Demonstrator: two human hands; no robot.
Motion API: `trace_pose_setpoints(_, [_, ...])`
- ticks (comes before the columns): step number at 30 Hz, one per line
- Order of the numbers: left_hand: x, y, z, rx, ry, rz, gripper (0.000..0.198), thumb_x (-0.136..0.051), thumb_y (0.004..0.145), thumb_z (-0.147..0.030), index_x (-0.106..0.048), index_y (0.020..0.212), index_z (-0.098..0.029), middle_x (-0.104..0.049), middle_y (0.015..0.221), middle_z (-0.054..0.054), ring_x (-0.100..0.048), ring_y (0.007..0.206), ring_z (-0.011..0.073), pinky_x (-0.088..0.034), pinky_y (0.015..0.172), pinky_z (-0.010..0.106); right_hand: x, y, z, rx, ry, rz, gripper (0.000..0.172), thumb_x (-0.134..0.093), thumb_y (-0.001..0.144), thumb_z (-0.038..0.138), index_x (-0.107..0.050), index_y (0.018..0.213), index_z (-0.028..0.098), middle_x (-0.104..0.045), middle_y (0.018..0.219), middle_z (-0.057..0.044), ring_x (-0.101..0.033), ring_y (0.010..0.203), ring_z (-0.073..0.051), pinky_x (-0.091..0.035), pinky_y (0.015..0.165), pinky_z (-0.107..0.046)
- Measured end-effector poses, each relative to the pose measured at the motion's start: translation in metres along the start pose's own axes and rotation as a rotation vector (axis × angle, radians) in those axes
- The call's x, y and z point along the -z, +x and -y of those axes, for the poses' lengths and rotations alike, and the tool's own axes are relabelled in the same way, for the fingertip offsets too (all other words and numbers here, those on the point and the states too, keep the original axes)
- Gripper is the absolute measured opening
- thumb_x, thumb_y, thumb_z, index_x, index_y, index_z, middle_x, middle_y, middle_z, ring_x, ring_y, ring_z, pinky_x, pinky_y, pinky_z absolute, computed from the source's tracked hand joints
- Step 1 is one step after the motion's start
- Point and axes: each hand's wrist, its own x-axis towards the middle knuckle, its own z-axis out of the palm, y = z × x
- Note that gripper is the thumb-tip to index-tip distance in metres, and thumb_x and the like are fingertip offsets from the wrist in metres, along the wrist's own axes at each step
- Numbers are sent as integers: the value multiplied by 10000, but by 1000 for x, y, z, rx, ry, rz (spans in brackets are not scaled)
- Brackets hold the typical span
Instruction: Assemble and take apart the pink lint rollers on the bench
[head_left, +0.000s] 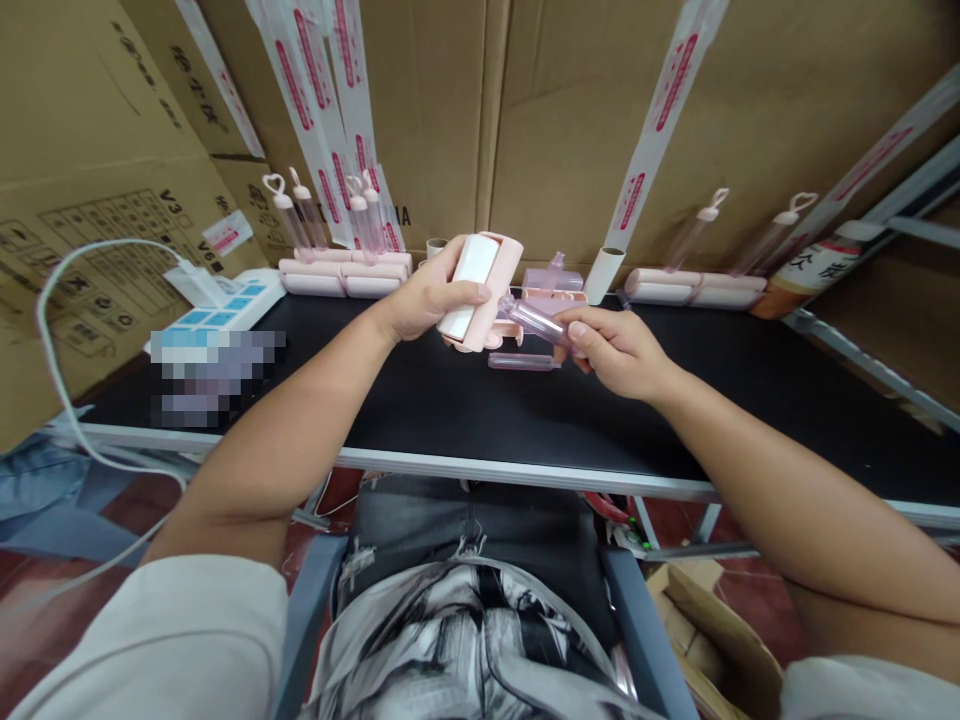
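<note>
My left hand (pixel 431 296) is closed round a pink roller case (pixel 501 285) with a white roll in it, held tilted above the black table. In my right hand (pixel 611 350) is a clear pinkish tube (pixel 536 320), gripped at its right end. The tube's left end is at the case's right side; whether they touch I cannot tell. Beneath it, a second clear pink tube (pixel 523 362) lies on the table. Small pink parts (pixel 510 335) show just behind the case, partly hidden.
Pink rollers with upright clear handles stand at the back left (pixel 345 275) and back right (pixel 694 287). A white roll (pixel 604 275), a bottle (pixel 821 265) and a power strip (pixel 217 312) are on the black table (pixel 450 420). Cardboard (pixel 570 120) rises behind.
</note>
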Motion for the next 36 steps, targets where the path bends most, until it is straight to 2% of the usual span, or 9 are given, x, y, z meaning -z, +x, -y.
trace_pose_setpoints(3, [2,2,7,-72,31,-1,914,-887,765,-692,-537,1462,-215,-724,1267,120,-712,1152,295,-600,1017,422,-2,1,-3,0,32,32,614,-533,1080,763,-771,1111,198,-752,731,-37,-563,561,-173,-444,586,-334])
trace_pose_setpoints(7, [1,2,7,-71,64,-12,881,-913,743,-681,-566,1400,-209,-723,1253,105,-707,1150,293,-601,1008,407,-3,1,-4,3,-12,49,642,-512,1094,756,-800,1184,188,-715,688,-32,-599,617,-191,-442,607,-331])
trace_pose_setpoints(10, [-1,1,5,-81,68,-27,895,-906,741,-703,-561,1405,-211,-718,1268,110,-706,1145,287,-604,990,396,-4,0,-3,-11,-16,51,671,-493,1101,759,-799,1276,188,-696,688,-27,-616,637,-198,-446,614,-329])
trace_pose_setpoints(15, [2,2,3,-130,171,-58,972,-885,713,-777,-564,1429,-204,-720,1285,119,-696,1169,302,-585,1018,407,-5,0,1,-20,-67,21,737,-476,1087,798,-803,1313,177,-677,682,-27,-617,629,-198,-459,632,-333])
trace_pose_setpoints(21, [7,3,4,-157,285,-73,973,-902,710,-739,-546,1440,-203,-710,1300,121,-675,1164,296,-550,1040,403,-4,-1,2,11,-203,-7,789,-409,1106,794,-806,1339,153,-680,681,-33,-609,608,-191,-479,660,-338])
trace_pose_setpoints(27, [4,0,-2,-169,241,-27,964,-906,700,-753,-561,1418,-209,-715,1227,103,-685,1136,296,-562,1015,406,-2,-2,6,45,-194,39,756,-396,1124,764,-809,1312,159,-687,686,-33,-628,613,-193,-493,666,-327])
trace_pose_setpoints(32, [5,2,3,-207,264,-53,981,-903,695,-755,-551,1440,-223,-708,1270,105,-678,1163,295,-559,1024,411,-2,-2,2,70,-263,-25,729,-394,1139,728,-811,1329,161,-711,710,-43,-654,641,-197,-520,700,-327])
trace_pose_setpoints(36, [4,3,6,-207,335,-68,977,-907,692,-691,-517,1466,-240,-687,1297,101,-671,1143,285,-555,1010,415,-1,-1,-6,92,-322,-48,711,-384,1146,707,-820,1316,171,-723,707,-49,-668,639,-205,-536,703,-328])
